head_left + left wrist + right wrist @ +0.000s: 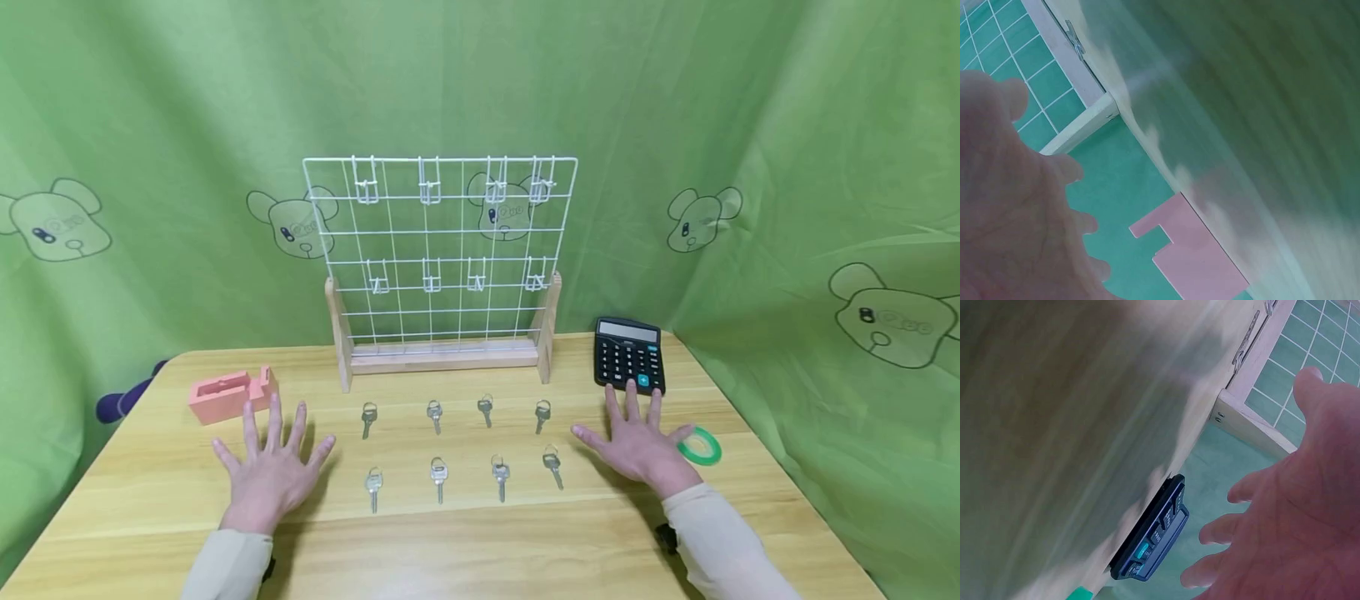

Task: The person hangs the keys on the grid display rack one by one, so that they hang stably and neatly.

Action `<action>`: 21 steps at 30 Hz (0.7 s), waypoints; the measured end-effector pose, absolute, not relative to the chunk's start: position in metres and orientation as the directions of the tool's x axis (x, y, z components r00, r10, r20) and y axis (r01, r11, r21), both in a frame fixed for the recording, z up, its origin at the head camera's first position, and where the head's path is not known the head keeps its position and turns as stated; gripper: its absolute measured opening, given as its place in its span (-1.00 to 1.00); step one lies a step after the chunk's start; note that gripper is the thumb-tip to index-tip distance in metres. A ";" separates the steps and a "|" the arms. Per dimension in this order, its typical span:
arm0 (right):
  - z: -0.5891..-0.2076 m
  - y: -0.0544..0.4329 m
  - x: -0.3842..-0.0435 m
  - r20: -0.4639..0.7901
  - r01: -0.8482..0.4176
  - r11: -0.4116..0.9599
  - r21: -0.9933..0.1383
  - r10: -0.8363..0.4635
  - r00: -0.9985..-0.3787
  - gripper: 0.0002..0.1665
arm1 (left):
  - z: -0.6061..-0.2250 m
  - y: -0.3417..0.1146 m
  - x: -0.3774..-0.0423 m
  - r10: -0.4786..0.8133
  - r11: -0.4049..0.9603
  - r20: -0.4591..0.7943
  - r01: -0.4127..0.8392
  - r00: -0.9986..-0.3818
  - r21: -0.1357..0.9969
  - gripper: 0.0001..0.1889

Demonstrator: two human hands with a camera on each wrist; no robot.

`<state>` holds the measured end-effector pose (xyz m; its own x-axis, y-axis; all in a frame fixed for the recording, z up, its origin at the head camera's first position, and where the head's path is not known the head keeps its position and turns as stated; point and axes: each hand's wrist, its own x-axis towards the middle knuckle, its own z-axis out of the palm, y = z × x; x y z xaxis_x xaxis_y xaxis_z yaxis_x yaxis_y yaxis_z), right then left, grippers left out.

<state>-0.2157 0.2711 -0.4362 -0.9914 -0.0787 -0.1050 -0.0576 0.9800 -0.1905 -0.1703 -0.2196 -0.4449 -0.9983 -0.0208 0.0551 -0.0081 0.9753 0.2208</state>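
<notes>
My left hand (pixel 272 475), fingers spread and holding nothing, is over the table's left side, nearest the pink tape dispenser (pixel 232 395). On the right, my right hand (pixel 637 442) also has its fingers spread with nothing in them. Its fingertips come near the lower edge of the black calculator (pixel 630 357), and its little-finger side is by a green ring (pixel 701 447). Between the hands lie two rows of several keys with small rings, including a back-row key (pixel 435 416) and a front-row key (pixel 439 478). Both wrist views show the palms bare.
Behind the keys stands a white wire grid rack (pixel 442 312) on wooden feet, with two rows of wire hooks (pixel 429 193). A green curtain (pixel 480 75) with bear drawings surrounds the wooden table (pixel 465 550). A purple object (pixel 123 402) shows beyond the table's left edge.
</notes>
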 end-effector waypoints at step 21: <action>-0.409 0.251 -0.229 0.142 -0.287 0.935 -0.208 -0.262 -0.955 -0.07 | -0.413 -0.221 -0.196 -0.025 0.815 0.255 0.128 -0.967 0.565 -0.30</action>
<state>-0.2289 0.2512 -0.4095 -0.9547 -0.2619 0.1416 -0.2873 0.9351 -0.2076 -0.1958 -0.2206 -0.4131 -0.9667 -0.0247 0.2547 0.1281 0.8151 0.5650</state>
